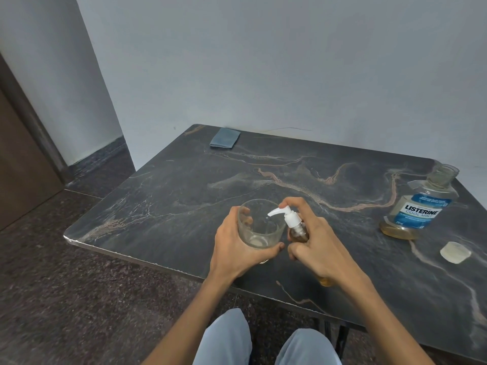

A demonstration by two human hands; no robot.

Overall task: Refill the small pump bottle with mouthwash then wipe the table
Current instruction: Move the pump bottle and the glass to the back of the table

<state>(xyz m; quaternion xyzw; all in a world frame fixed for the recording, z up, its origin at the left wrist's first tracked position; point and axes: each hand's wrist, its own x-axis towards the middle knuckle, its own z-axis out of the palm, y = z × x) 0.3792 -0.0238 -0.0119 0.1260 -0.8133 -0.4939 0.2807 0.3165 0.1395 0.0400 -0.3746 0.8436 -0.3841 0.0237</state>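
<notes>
A person sits at a dark marble-patterned desk (184, 185), seen from their own head looking down. Their knees in pale trousers show at six o'clock.

At the centre of the view, the left hand (234, 248) grips a clear drinking glass (261, 223), fingers curled round its far side and thumb along its base. The glass looks almost empty and tips slightly toward the person's right, probably so that it can catch whatever comes from the pump.

Just beside it at three o'clock, the right hand (316, 243) holds the small pump bottle (296, 227). The lower fingers are clamped round the bottle's body, and the index finger rests on top of the white pump head. The nozzle reaches over the rim of the glass, so the person seems to be testing the pump or dispensing into the glass. The bottle is small and clear, holding amber liquid; most of it is hidden by the hand.

At two o'clock, well apart from the hands, a mouthwash bottle (419, 206) with a blue Listerine Cool Mint label stands open. Only a low layer of yellowish liquid remains in it. Its clear cap (455, 252) lies on the desk just beside it, toward three o'clock.

At eleven o'clock, near the far corner by the wall, a folded blue-grey cloth (225, 138) lies ready, likely for the wiping step, which appears not yet begun.
</notes>
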